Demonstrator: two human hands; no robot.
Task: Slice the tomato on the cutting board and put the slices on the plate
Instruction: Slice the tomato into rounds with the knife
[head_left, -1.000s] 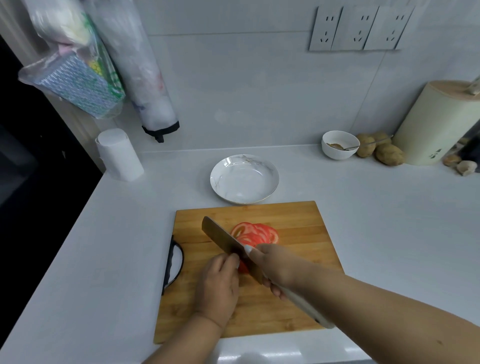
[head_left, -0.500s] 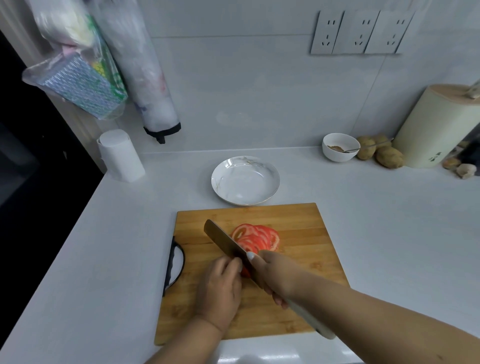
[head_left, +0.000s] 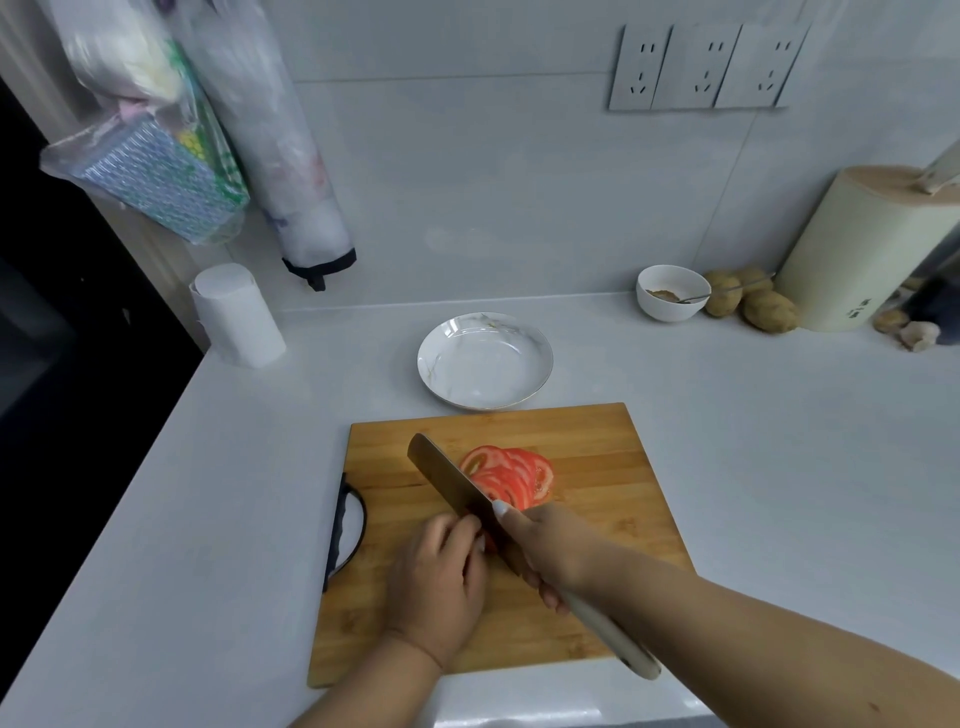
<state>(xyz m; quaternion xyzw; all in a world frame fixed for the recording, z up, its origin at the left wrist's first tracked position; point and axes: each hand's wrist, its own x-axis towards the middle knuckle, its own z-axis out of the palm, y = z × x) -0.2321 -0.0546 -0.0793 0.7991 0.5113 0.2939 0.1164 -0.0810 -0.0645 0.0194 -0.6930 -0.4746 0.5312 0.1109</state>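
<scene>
Right hand (head_left: 550, 551) gripping knife (head_left: 457, 483); left hand (head_left: 441, 577) pinching tomato (head_left: 485, 543) end. Slices (head_left: 511, 475) fanning at blade's 3 o'clock on cutting board (head_left: 613, 467); plate (head_left: 485, 361) sitting at 12.

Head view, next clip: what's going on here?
A person is slicing a tomato on a wooden cutting board. The right hand grips a cleaver-style knife, its blade angled across the board. The left hand holds down the remaining tomato piece, mostly hidden beside the blade. A fan of cut slices lies on the board past the knife. The plate behind the board has no slices on it yet.
</scene>
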